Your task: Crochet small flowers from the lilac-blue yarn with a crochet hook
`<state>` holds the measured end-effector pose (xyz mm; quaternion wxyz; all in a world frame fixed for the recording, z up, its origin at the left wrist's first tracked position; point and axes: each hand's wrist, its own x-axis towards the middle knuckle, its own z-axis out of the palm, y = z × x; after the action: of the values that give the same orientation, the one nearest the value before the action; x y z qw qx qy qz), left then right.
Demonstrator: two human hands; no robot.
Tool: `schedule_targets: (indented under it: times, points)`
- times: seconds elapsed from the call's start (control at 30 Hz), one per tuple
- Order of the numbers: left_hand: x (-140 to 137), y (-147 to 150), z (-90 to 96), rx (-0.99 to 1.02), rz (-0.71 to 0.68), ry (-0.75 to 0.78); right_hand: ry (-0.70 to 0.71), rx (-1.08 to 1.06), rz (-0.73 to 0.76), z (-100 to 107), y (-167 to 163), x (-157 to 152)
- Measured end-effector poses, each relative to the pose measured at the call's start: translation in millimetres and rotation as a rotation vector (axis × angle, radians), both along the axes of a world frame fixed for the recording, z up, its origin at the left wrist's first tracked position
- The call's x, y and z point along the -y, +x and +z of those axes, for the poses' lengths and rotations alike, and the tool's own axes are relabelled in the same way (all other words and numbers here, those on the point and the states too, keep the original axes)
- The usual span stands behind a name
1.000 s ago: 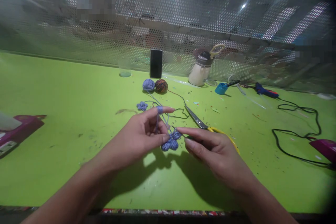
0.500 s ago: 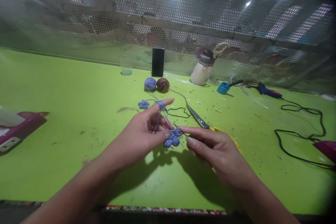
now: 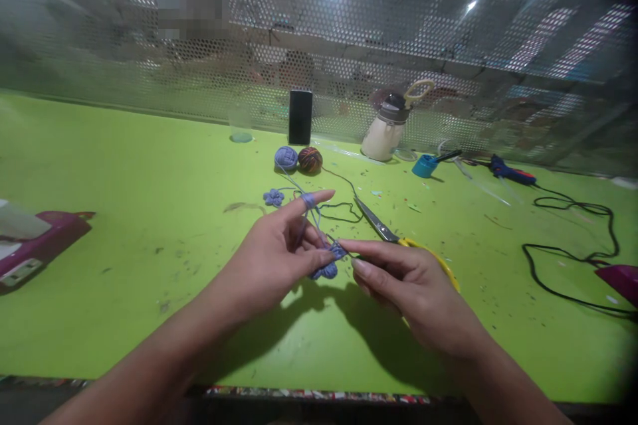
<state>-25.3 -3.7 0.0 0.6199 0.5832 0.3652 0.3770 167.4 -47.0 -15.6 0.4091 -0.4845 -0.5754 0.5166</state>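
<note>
Left hand pinches a purple crochet flower — yarn looped round its forefinger. Right hand grips a thin hook — scissors just behind it.

– What do we wear on our arms?
– Nothing: our left hand and right hand are bare, no sleeves, no rings, short plain nails.

Dim scene — overhead lights glare, hard shadows below, edges warped and dark.
</note>
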Motion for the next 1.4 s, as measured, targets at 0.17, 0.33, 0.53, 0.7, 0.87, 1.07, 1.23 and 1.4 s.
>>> schedule_targets:
  times: [0.17,0.33,0.53,0.7,0.87,1.07,1.23,1.4]
  points:
    - [3,2,-4.1,-0.299,0.029,0.212,-0.001,0.043,-0.008,0,-3,-6]
    - [12,10,-20.0,-0.462,0.185,0.648,-0.174,-0.18,-0.123,-8,-13,-9]
    - [12,13,-13.8,-0.106,0.33,0.334,-0.195,-0.536,-0.115,-12,-21,-3]
    - [0,0,-2.4,0.207,0.052,-0.171,-0.072,-0.474,-0.067,-14,-16,0]
    - [-3,-7,-3.4,0.24,-0.023,-0.239,0.024,-0.258,-0.072,-14,-10,2]
    - [0,-9,-0.6,0.237,-0.024,-0.201,0.189,-0.099,-0.094,-9,-8,5]
    - [1,-9,2.2,0.241,-0.024,-0.189,0.24,-0.051,-0.089,-9,-6,7]
    - [1,-10,7.4,0.222,-0.041,-0.183,0.267,-0.007,-0.095,-8,-5,7]
